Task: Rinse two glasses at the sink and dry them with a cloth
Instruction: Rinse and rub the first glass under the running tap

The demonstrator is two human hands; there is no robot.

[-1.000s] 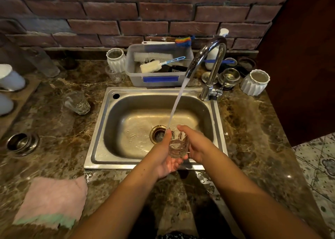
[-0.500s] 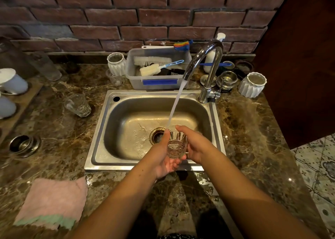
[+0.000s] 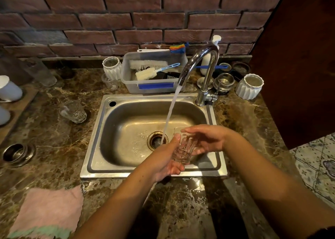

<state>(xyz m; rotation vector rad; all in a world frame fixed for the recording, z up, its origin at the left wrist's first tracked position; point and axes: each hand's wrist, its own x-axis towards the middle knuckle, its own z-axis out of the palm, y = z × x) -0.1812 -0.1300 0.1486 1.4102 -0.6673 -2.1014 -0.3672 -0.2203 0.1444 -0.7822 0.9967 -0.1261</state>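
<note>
**Rinsing the first glass under the tap**

The glass [image 3: 183, 149] is held over the sink [image 3: 154, 173] at its near right, tilted with the mouth toward the far side, just right of the water stream [image 3: 169, 115], which falls past it toward the drain [image 3: 156, 140]. The left hand [image 3: 165, 159] cups the glass from below and from the left, fingers curled round its base and thumb up along the wall. The right hand [image 3: 204, 140] lies half open over the upper side, fingers spread flat across the rim — a light touch, not a full grip. The tap [image 3: 201, 70] runs in a steady slanted jet.

To do this step well, it seems wise to bring the mouth into the stream, turn the glass so water reaches all the cut facets, and keep the lower hand firm — wet glass is likely to slip against steel.

A second glass [image 3: 73, 111] lies on its side on the counter [image 3: 54, 148], left of the sink, apparently not yet rinsed. The cloth [image 3: 47, 211] lies flat at the near left, well apart from both glasses
</note>
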